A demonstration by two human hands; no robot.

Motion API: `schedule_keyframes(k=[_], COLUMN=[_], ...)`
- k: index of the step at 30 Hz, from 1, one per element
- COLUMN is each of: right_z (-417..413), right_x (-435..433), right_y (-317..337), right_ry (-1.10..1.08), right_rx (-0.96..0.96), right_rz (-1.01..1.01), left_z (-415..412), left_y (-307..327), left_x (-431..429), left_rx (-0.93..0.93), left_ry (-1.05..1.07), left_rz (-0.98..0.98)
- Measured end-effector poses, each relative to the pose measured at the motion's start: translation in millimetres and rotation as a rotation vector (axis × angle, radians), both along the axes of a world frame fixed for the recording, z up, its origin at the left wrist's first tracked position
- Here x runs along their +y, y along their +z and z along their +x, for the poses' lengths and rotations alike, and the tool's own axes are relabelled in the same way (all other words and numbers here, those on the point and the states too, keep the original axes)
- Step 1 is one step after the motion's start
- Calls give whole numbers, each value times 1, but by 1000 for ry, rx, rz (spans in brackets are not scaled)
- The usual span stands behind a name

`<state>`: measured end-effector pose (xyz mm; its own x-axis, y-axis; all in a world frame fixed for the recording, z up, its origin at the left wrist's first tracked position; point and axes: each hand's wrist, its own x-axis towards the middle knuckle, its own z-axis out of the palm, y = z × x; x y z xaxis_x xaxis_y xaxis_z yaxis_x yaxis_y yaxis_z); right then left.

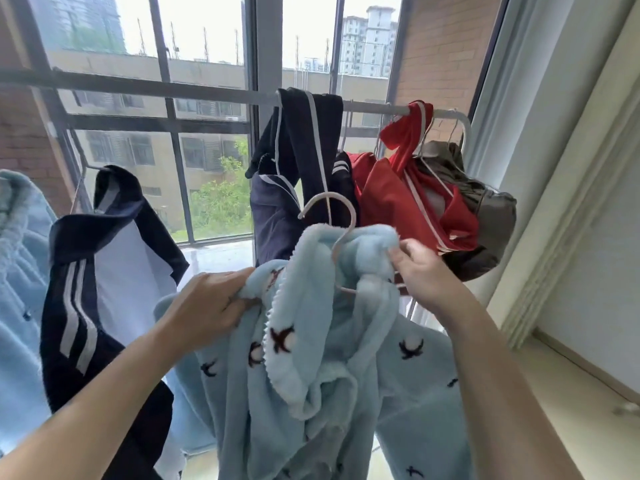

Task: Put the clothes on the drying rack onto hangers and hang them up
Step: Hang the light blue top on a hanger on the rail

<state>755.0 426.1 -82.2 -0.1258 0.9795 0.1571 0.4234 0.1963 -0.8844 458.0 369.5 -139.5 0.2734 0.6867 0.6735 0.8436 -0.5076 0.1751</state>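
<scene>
Left hand (207, 303) fingers clutch blue fleece top (329, 358); right hand (422, 268) fingers pinch its collar | hanger (341, 237) between them, seemingly half-threaded | seat both shoulders squarely before hooking the rail (374, 107).

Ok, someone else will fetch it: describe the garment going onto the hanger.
Below the white clothes rail by the window, the left hand and right hand grip a fluffy pale-blue fleece garment on a pale pink hanger. Unlike the plain blue fleece at far left, it bears small dark embroidered motifs.
</scene>
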Motion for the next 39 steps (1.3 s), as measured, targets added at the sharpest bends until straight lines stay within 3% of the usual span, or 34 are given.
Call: schedule_keyframes(k=[2,4,7,11,14,17,20,23,25,26,30,35,37,39], right_z=[11,24,27,19,26,34,29,21,23,24,26,35,44,50], right_x=[-6,-16,-31,-33,-34,-36,-37,-39,-39,-38,-33,-26,-25,-28], right_y=[-10,-12,-9,-23,-26,-25,-26,-23,-22,-22,-22,-27,-31,-33], right_ry=[59,49,175,94,-19,-20,-34,-118,-156,-167,-151,-98,-85,-20], right_rx=[-230,-410,-467,-401,-308,-194,-147,-169,-144,-113,-24,53,68,87], right_rz=[-99,38,211,338,372,379,407,418,421,424,446,356,311,286], left_z=[-2,-5,-2,12,6,-18,-23,-12,-1,4,21,-12,-39,-71], left_y=[0,1,8,14,13,25,42,34,18,5,-41,-20,2,19], left_x=[1,3,1,-3,-4,3,19,18,-5,-15,-20,-9,-6,5], left_rx=[-121,-214,-292,-267,-435,-619,-604,-436,-549,-602,-649,-1183,-1139,-926], left_ry=[45,86,10,-85,-105,23,148,516,621,634,578,474,531,610], left_rz=[-15,-63,-177,-268,-310,-261,-347,-104,98,104,-211,-72,59,114])
